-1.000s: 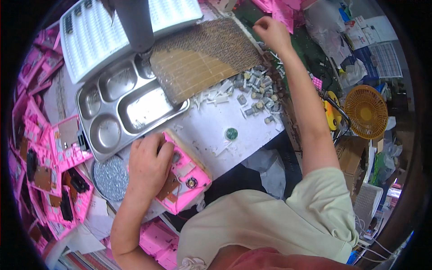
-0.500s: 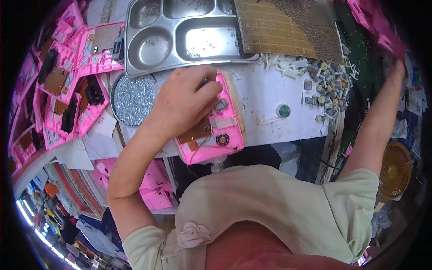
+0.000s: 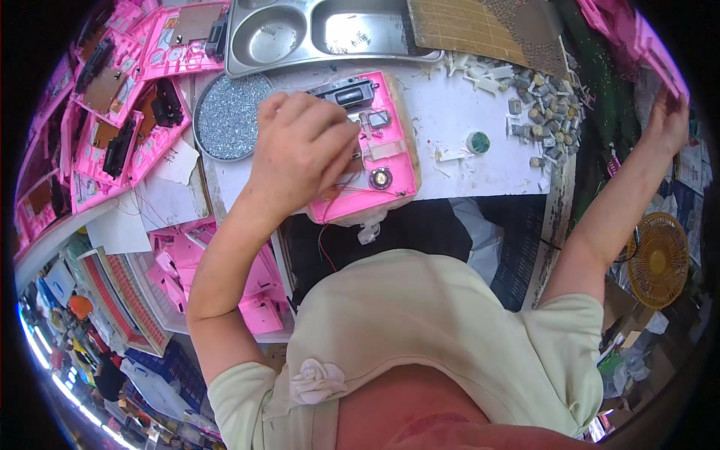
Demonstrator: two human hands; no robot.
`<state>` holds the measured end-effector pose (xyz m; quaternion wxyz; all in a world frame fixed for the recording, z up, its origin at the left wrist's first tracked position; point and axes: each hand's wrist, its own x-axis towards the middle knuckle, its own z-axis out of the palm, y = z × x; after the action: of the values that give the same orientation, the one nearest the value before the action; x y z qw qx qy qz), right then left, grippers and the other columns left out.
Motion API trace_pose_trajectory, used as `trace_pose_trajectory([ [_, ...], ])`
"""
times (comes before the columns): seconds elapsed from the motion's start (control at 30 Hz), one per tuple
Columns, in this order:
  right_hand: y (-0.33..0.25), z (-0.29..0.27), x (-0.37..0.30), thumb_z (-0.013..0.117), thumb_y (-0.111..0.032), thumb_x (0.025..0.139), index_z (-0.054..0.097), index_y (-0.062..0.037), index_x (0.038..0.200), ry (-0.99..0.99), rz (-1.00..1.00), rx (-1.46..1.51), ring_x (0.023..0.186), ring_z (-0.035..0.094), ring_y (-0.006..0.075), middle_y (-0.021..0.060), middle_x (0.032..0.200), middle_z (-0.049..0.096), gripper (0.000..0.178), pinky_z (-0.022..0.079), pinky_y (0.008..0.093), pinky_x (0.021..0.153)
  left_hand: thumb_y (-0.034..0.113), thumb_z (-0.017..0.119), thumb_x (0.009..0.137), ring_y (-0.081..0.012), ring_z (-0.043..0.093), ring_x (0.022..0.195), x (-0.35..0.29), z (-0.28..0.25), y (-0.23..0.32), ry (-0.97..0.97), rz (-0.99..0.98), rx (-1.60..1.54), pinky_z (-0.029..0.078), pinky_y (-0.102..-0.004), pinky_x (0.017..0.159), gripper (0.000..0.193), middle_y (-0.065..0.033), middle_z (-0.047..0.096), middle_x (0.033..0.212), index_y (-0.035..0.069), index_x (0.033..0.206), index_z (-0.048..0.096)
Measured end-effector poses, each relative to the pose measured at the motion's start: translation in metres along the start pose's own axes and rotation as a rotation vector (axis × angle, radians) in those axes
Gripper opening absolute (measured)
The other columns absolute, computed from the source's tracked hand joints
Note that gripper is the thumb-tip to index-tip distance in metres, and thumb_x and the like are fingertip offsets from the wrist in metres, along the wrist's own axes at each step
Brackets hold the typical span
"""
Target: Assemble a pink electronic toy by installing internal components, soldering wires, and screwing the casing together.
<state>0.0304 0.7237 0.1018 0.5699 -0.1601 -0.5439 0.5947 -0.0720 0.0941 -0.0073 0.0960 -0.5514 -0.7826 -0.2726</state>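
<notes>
A pink plastic casing (image 3: 401, 166) lies on a padded block at the table's near edge. It holds a black battery compartment, a small motor, a round black part and thin wires. Over its left side is my left hand (image 3: 300, 146), with curled fingers and thumb drawn together; the fingertips are partly hidden, and what they pinch cannot be made out. My right arm reaches far out to the right. There my right hand (image 3: 667, 124) grips the lower edge of a pink plastic panel (image 3: 660, 56), near other pink pieces.
A round tin of small screws (image 3: 234, 116) stands left of the casing, below a steel compartment tray (image 3: 341, 58). Pink casings (image 3: 142, 142) pile up at far left. Small motors (image 3: 544, 112) and white plastic parts lie at right, beside cardboard (image 3: 472, 30) and a green-topped container (image 3: 478, 142).
My left hand has shifted from the casing's upper part to its left side, uncovering the battery compartment. At far right, the pink panel has turned and shows more plainly. The whole view has shifted.
</notes>
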Motion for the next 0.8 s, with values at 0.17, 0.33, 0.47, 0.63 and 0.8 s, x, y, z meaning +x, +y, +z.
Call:
trace_pose_trajectory([
  [0.17, -0.036, 0.032, -0.174, 0.056, -0.009, 0.101, 0.061, 0.0075, 0.120, -0.271, 0.226, 0.080, 0.096, 0.070, 0.0233, 0.0167, 0.107, 0.070, 0.026, 0.061, 0.0361, 0.081, 0.017, 0.077, 0.073, -0.0232, 0.058, 0.100, -0.016, 0.004, 0.017, -0.073, 0.029, -0.071, 0.037, -0.0422, 0.095, 0.031, -0.0003, 0.063, 0.107, 0.016, 0.103, 0.071],
  [0.33, -0.056, 0.059, -0.250, 0.058, -0.009, 0.099, 0.060, 0.0092, 0.123, -0.615, 0.339, 0.086, 0.078, 0.070, 0.0179, 0.0149, 0.103, 0.071, 0.030, 0.056, 0.0296, 0.060, 0.023, 0.078, 0.074, -0.0253, 0.058, 0.105, -0.027, -0.002, 0.018, 0.006, -0.041, -0.099, 0.040, -0.0434, 0.094, 0.042, -0.0073, 0.062, 0.115, 0.011, 0.113, 0.070],
  [0.47, -0.070, 0.120, -0.259, 0.067, -0.015, 0.094, 0.063, 0.0067, 0.122, -1.174, 0.327, -0.196, 0.071, 0.066, 0.0127, 0.0090, 0.095, 0.070, 0.036, 0.048, 0.0251, 0.053, 0.032, 0.083, 0.076, -0.0231, 0.059, 0.109, -0.005, -0.036, 0.001, 0.373, -0.275, -0.577, 0.046, -0.0382, 0.095, 0.064, -0.0126, 0.061, 0.123, 0.001, 0.128, 0.063],
  [0.63, -0.052, 0.234, -0.255, 0.068, -0.035, 0.096, 0.073, -0.0014, 0.113, -1.680, 0.170, -0.124, 0.073, 0.067, 0.0250, 0.0115, 0.083, 0.073, 0.038, 0.053, 0.0452, 0.076, 0.024, 0.077, 0.089, -0.0162, 0.064, 0.104, 0.039, -0.075, -0.012, 0.017, -0.440, -0.720, 0.049, -0.0305, 0.093, 0.055, -0.0113, 0.067, 0.119, -0.005, 0.132, 0.059],
  [0.8, -0.036, 0.198, -0.296, 0.085, -0.013, 0.076, 0.072, -0.0019, 0.107, -1.053, -0.389, -0.361, 0.071, 0.062, 0.0103, 0.0026, 0.085, 0.069, 0.036, 0.047, 0.0241, 0.058, 0.011, 0.066, 0.099, -0.0142, 0.067, 0.100, -0.015, -0.111, -0.042, 0.477, -0.706, -0.863, 0.053, -0.0290, 0.090, 0.034, -0.0096, 0.070, 0.112, -0.005, 0.128, 0.061],
])
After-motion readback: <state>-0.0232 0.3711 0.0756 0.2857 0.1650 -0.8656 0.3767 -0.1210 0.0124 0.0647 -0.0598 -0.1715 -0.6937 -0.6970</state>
